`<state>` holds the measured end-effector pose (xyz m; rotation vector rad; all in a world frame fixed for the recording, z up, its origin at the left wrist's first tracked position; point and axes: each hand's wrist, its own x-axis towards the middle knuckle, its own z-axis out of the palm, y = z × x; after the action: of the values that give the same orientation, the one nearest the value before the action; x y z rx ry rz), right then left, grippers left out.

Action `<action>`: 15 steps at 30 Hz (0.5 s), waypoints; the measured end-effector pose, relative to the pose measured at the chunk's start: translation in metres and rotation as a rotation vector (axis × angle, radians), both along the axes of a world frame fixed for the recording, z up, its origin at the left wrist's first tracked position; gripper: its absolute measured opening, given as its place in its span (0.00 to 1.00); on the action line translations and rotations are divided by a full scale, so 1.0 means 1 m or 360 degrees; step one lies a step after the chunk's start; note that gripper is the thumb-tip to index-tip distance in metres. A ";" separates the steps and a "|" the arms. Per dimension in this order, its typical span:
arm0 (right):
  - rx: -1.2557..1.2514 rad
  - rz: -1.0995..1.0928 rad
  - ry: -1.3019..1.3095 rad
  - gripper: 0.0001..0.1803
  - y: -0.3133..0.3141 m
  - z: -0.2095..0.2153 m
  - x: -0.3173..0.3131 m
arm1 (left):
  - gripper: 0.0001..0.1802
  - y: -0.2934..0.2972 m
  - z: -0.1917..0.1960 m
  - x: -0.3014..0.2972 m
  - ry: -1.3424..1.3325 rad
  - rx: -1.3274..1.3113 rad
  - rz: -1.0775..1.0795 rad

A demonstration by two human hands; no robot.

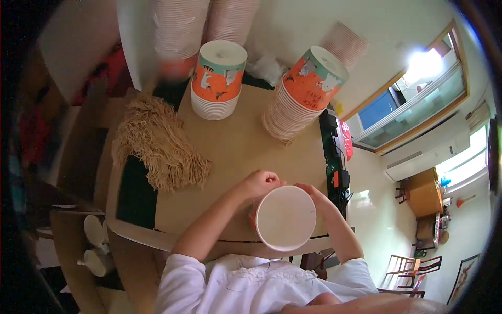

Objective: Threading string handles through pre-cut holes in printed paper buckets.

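A round paper cup (286, 217) with a white bottom facing the camera is held over the near edge of the tan table (240, 141). My left hand (260, 184) grips its upper left rim with the fingers curled. My right hand (315, 195) holds the upper right rim. Both forearms come up from my white shirt at the bottom. A pile of tan straw-like fibre (157, 144) lies on the table to the left of my hands.
Two stacks of orange-and-teal printed paper cups stand at the far side, one upright (218, 78) and one leaning (303, 94). More pale cup stacks (180, 26) rise behind them. A black strip (334, 152) runs along the table's right edge. Wooden chairs (413, 267) stand at lower right.
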<state>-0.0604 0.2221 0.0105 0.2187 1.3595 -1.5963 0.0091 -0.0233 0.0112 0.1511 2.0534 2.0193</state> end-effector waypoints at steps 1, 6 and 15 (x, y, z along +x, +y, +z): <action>-0.0001 0.0298 0.0287 0.16 -0.007 0.013 0.011 | 0.18 -0.003 0.008 0.006 -0.0008 0.0004 0.0001; -0.0073 0.0474 0.0482 0.19 -0.003 0.016 0.016 | 0.12 -0.007 0.043 0.026 0.0653 -0.0777 -0.0096; -0.0048 0.0933 0.1307 0.40 -0.001 0.071 0.024 | 0.04 0.017 0.096 0.067 0.1659 -0.1036 0.0089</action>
<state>-0.0359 0.2207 0.0819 -0.8727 1.7747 -1.2183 0.0761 -0.0068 0.1074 1.2136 3.1929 1.2334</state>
